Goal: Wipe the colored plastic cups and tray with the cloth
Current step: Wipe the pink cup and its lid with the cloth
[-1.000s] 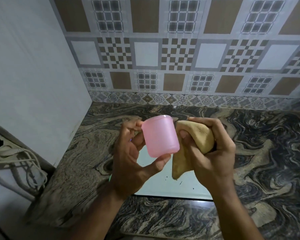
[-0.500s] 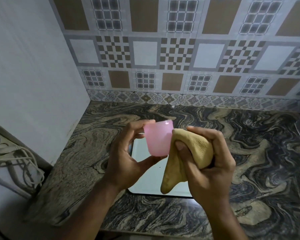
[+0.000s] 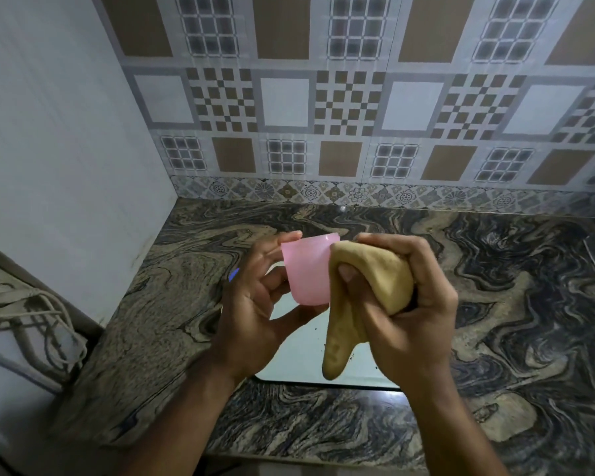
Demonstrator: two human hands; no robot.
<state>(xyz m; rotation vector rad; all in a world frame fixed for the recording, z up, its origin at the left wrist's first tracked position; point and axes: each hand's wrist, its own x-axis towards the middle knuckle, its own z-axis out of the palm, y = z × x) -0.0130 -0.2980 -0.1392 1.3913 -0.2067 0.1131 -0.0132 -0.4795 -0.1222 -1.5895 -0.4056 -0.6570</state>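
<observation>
Right now, a pink translucent plastic cup point(image 3: 308, 269) is held up over the counter with a bunched tan cloth point(image 3: 368, 297) pressed to its side.

Her or his left hand point(image 3: 255, 314) pinches the cup — fingertips on the rim, thumb under the base — so it hangs upright above a pale rectangular plastic tray point(image 3: 310, 359) lying flat on the swirled brown-and-black stone countertop point(image 3: 529, 321). The right hand point(image 3: 409, 304) is curled tight round the cloth, thumb on top, and one loose end of the cloth dangles down over the tray. A sliver of something blue point(image 3: 233, 274) peeks out behind the left hand — too little shows to name it. Patterned wall tiles point(image 3: 351, 108) stand behind; grey cables point(image 3: 31, 324) hang at far left.
</observation>
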